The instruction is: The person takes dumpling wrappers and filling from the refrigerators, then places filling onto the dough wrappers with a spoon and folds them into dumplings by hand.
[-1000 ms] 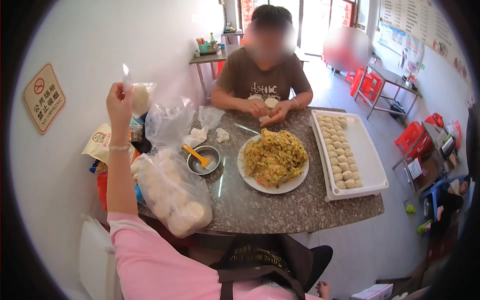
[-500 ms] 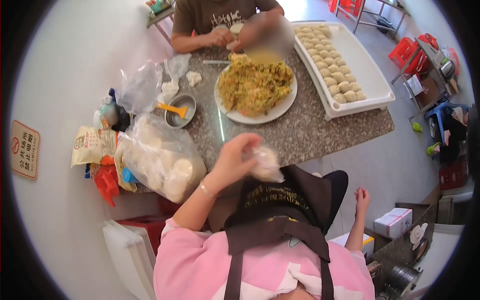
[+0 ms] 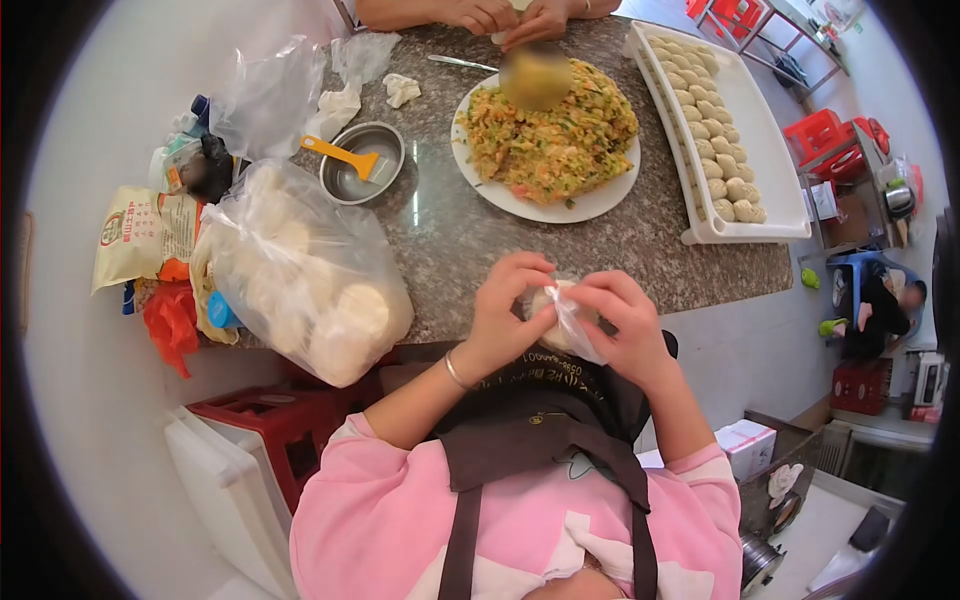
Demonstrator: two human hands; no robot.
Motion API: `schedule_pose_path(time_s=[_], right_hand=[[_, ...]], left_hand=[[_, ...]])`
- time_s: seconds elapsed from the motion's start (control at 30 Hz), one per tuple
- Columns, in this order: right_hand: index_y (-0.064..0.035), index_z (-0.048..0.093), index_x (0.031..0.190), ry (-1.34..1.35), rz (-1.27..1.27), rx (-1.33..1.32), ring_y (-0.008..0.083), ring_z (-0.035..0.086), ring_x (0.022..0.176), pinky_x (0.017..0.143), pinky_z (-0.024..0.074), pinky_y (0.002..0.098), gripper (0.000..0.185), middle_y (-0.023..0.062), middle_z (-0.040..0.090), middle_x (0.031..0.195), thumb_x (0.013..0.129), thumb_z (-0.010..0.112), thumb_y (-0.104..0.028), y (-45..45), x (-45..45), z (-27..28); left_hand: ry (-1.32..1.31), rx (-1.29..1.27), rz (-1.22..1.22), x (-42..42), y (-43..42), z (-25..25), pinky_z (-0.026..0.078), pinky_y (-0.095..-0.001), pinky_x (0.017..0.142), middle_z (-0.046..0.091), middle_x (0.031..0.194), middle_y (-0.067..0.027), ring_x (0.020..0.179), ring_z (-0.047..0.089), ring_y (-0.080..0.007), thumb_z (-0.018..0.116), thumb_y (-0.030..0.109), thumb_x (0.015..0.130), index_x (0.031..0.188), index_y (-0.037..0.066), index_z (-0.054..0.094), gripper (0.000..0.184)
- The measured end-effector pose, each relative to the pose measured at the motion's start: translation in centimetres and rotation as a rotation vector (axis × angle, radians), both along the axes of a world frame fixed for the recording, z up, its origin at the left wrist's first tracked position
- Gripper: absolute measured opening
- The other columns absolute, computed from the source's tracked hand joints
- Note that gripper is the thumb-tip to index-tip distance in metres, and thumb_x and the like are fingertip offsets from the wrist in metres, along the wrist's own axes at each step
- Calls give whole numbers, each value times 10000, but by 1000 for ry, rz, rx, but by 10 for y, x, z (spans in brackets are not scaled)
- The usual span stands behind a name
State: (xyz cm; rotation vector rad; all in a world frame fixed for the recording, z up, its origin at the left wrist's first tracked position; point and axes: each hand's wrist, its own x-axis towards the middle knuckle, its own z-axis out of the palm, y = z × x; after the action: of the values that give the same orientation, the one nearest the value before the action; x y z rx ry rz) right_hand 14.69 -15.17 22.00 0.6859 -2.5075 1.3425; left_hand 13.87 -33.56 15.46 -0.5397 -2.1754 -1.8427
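Observation:
A small clear plastic bag [image 3: 568, 325] with pale, round dough inside is between my two hands, just off the table's near edge. My left hand [image 3: 508, 310] grips its left side, thumb and fingers curled around it. With closed fingers, my right hand [image 3: 628, 322] pinches the gathered plastic on the right. Exactly what the dough pieces are is partly hidden by the plastic and fingers. Left of my hands lies a large clear bag of pale dough rounds [image 3: 350, 320]. Beyond them is a white plate [image 3: 462, 150] heaped with chopped vegetable filling [image 3: 550, 140].
A metal bowl [image 3: 398, 150] with an orange-handled brush [image 3: 345, 155] stands at the left. On the right, a white tray [image 3: 770, 170] holds rows of pleated dumplings [image 3: 705, 110]. Opposite, a co-worker's hands [image 3: 515, 20] work over the table [image 3: 440, 270]. Packets crowd the left edge.
My right hand has come up from the far right and taken hold of the small bag. My left hand keeps its grip, slightly further right. The view has shifted, cutting off the co-worker's torso.

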Motion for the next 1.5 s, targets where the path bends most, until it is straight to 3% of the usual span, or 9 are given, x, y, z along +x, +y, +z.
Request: schedule_pose_path(time_s=[0.3, 0.37, 0.43, 0.83, 1.03, 1.17, 1.23, 1.3, 1.5], right_hand=[[-44, 650, 887, 20, -125, -288, 204, 594, 764, 702, 467, 289, 154, 108, 616, 848, 737, 681, -28, 6, -35, 16], [-39, 644, 915, -417, -192, -530, 220, 598, 837, 752, 471, 307, 188, 108, 616, 883, 732, 684, -36, 2, -35, -2], [-56, 636, 965, -208, 77, -18, 278, 572, 992, 878, 443, 363, 314, 106, 605, 1030, 677, 743, -118, -9, -25, -18], [-55, 625, 859, -43, 117, 53, 276, 578, 974, 881, 430, 377, 143, 89, 621, 972, 728, 681, -44, 13, -26, -10], [-27, 628, 915, -116, -82, -226, 264, 568, 1028, 918, 418, 360, 157, 110, 613, 986, 762, 656, -50, 22, -12, -6], [-8, 600, 863, -62, 18, -41, 261, 572, 984, 885, 431, 354, 151, 103, 608, 974, 754, 680, -76, 21, -21, -14], [-4, 587, 835, -91, 21, -117, 252, 580, 938, 854, 441, 341, 123, 104, 610, 956, 764, 668, -63, 26, -23, -16], [-8, 591, 856, -163, -25, -369, 223, 583, 925, 844, 444, 322, 104, 98, 611, 943, 778, 648, -47, 35, -25, -24], [-8, 593, 937, -160, 19, -325, 189, 579, 897, 851, 440, 303, 176, 90, 603, 892, 773, 654, -26, 18, -17, 1]], left_hand=[[12, 81, 103, -6, -11, 8, 480, -327, 740, 598, 975, -109, 856, 582, -252, 696, 65, 762, 839, 42, 588, 134], [-3, 105, 156, -3, -17, 9, 474, -317, 738, 604, 944, -111, 845, 586, -246, 686, 40, 761, 833, 42, 583, 125], [-2, 128, 209, -2, -24, 11, 468, -307, 737, 609, 913, -114, 835, 590, -240, 676, 15, 760, 827, 41, 578, 121], [-138, -55, -26, 8, -29, 27, 428, -227, 558, 578, 791, -36, 621, 518, -105, 747, 85, 731, 806, 36, 597, 175], [-25, -104, 107, 7, -8, 43, 445, -247, 687, 581, 837, -61, 742, 548, -124, 659, 20, 763, 828, 20, 579, 102], [-50, -195, 30, 1, -5, 45, 442, -282, 796, 586, 958, -71, 850, 562, -159, 637, 8, 771, 907, 17, 581, 147], [-162, -112, -3, 5, -8, 33, 430, -269, 810, 567, 1007, -59, 907, 537, -129, 626, 6, 792, 993, 30, 554, 215], [-355, 454, -16, 11, -7, 33, 415, -263, 833, 559, 1007, -40, 933, 514, -101, 619, 7, 810, 1066, 41, 522, 276], [-127, 48, 86, 10, -10, 46, 445, -281, 827, 579, 967, -57, 896, 559, -129, 603, 23, 844, 996, 26, 561, 158]])
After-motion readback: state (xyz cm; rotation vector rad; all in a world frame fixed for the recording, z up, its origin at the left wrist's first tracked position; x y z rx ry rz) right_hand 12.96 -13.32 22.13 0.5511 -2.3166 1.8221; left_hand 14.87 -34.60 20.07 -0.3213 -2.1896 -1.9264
